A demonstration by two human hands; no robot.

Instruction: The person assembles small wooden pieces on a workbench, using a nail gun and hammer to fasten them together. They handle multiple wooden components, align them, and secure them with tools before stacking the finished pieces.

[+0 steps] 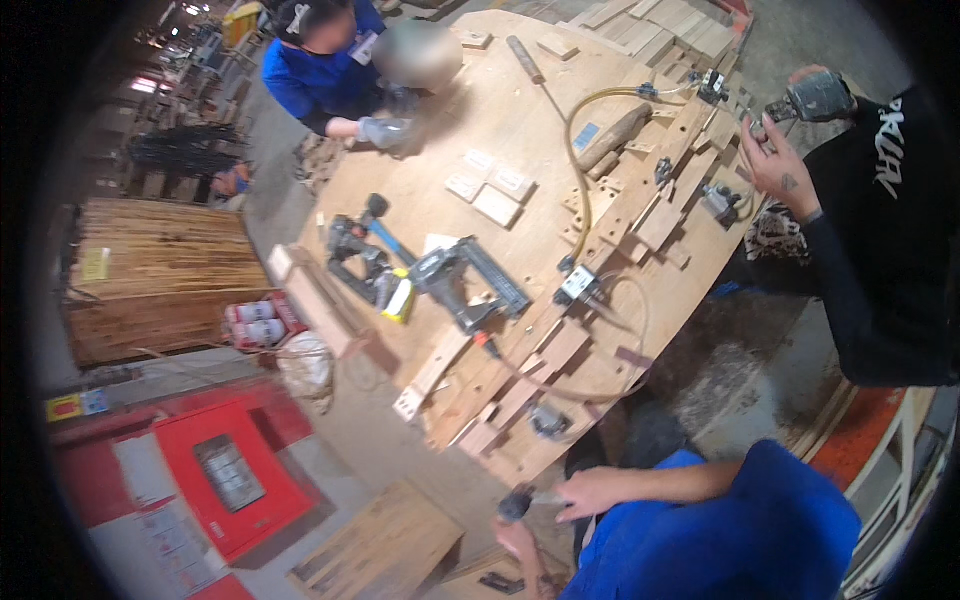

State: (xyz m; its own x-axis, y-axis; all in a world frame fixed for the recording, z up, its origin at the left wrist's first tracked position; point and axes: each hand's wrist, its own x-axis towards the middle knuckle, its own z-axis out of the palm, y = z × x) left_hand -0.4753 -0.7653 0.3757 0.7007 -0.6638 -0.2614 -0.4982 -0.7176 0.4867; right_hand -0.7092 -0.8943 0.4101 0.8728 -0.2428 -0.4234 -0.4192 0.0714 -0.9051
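At the lower edge, my left hand (517,541) is closed around a dark, rounded object (515,503), too blurred to name. My right hand (592,492) reaches in from the right, its fingers bent at a pale strip (546,496) beside that object; what it pinches I cannot make out. Both hands are just off the near edge of a large plywood worktable (420,190). On the table, close to them, lies a small dark metal fitting (548,420). Farther in rest a grey nail gun (455,285) with an air hose and a second power tool (360,250).
Wooden strips and blocks (560,345) line the table's right side, with a yellowish hose (575,140). Small wood pieces (493,205) lie mid-table. A co-worker in blue (320,75) stands far left; another in black (890,240) is at right. A red cabinet (285,500) stands lower left.
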